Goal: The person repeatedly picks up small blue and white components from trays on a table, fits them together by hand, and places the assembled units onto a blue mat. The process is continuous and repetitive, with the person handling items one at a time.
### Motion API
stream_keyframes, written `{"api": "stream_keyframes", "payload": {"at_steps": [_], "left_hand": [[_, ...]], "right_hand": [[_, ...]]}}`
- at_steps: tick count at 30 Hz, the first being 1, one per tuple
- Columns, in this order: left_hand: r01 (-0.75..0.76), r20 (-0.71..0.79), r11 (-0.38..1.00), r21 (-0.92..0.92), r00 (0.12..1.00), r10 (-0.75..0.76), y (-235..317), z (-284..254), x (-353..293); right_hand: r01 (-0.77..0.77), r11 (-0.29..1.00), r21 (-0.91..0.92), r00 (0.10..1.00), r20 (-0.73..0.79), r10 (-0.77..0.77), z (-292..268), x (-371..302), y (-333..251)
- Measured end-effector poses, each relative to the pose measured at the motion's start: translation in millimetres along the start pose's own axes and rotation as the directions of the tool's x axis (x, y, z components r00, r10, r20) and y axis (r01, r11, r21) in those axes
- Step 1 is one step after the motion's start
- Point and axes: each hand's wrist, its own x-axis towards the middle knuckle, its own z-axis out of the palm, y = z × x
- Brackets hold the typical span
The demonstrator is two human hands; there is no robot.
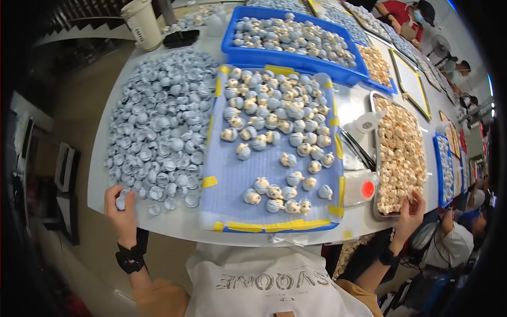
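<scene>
My left hand (120, 215), at the table's left front edge, pinches a small pale blue cup-shaped shell (121, 201). Beside it spreads a large heap of similar hollow shells (158, 121). On the right, my right hand (410, 215) is at the near corner of a metal tray (376, 206) full of small cream-coloured doll heads (400, 153). Its fingers are closed together, and whatever is between them is hidden. Between my hands lies a blue tray (227, 182) edged with yellow tape, holding many small round heads with blue shells (288, 160), crowded at the far end and scattered nearer me.
Behind the tray stands a deeper blue bin (228, 45) of similar shelled heads. Dark tweezers-like tools (358, 149), a clear container with a red disc (361, 188) and a white cup (365, 123) lie right of it. A white bucket (141, 25) stands far left. People sit farther along the table.
</scene>
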Motion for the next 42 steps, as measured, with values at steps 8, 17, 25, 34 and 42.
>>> {"api": "stream_keyframes", "payload": {"at_steps": [8, 17, 25, 34, 42], "left_hand": [[0.085, -0.017, 0.995, -0.060, 0.996, -0.086, 16, 2, 8], [0.542, 0.634, 0.427, -0.724, 0.767, 0.101, 126, -22, -24], [0.593, 0.693, 0.361, -0.720, 0.581, 0.428, 193, 41, -24], [0.792, 0.862, 0.354, -0.497, 0.405, 0.305, 207, 39, -23], [0.702, 0.797, 0.379, -0.603, 0.540, 0.269, 203, 40, -38]], "right_hand": [[-0.149, 0.955, 0.258, 0.989, 0.065, 0.136, -4, 1, -2], [0.232, 0.751, 0.618, 0.835, 0.269, -0.479, 11, -50, -140], [0.166, 0.469, 0.868, 0.537, 0.319, -0.781, 87, -91, -229], [0.386, 0.626, 0.678, 0.587, 0.344, -0.733, 94, -86, -205], [0.231, 0.694, 0.682, 0.802, 0.271, -0.533, 39, -48, -171]]}}
